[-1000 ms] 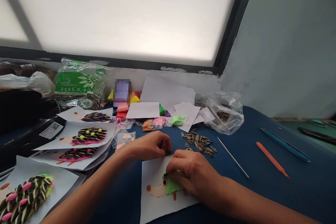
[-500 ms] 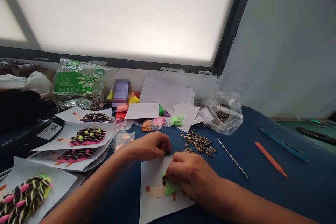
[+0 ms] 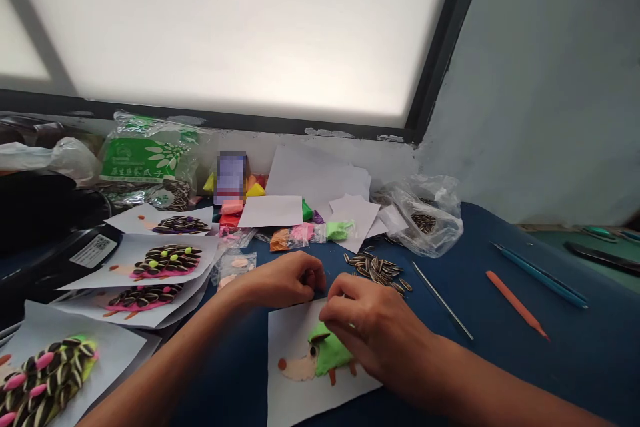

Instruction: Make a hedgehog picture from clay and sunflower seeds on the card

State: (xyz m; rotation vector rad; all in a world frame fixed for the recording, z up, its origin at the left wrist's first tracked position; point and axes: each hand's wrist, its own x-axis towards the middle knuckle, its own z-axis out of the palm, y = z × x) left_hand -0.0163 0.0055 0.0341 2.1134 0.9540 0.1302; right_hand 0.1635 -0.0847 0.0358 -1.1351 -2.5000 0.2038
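A hedgehog figure (image 3: 334,352) of light green clay, with a beige snout, brown nose, black eye and brown feet, is stuck on a white sheet (image 3: 295,400). One dark sunflower seed (image 3: 321,335) sits on the green clay above the eye. My right hand (image 3: 373,330) hovers over the hedgehog's back, its fingers bent together; whether anything is in them is hidden. Beyond the sheet's far edge my left hand (image 3: 293,278) rests with curled, closed fingers, and their content cannot be seen. Loose striped sunflower seeds (image 3: 377,268) lie in a pile behind my right hand.
Finished-looking seed hedgehog pictures (image 3: 167,260) are stacked at left. Clay packets (image 3: 303,233) and blank papers (image 3: 320,173) line the wall. A plastic bag of seeds (image 3: 425,220), a metal rod (image 3: 443,300), an orange tool (image 3: 517,305) and a blue tool (image 3: 540,277) lie at right.
My right hand has lifted slightly up and away from the clay, uncovering more of the green body, a second foot and the seed above the eye. My left hand stays in place.
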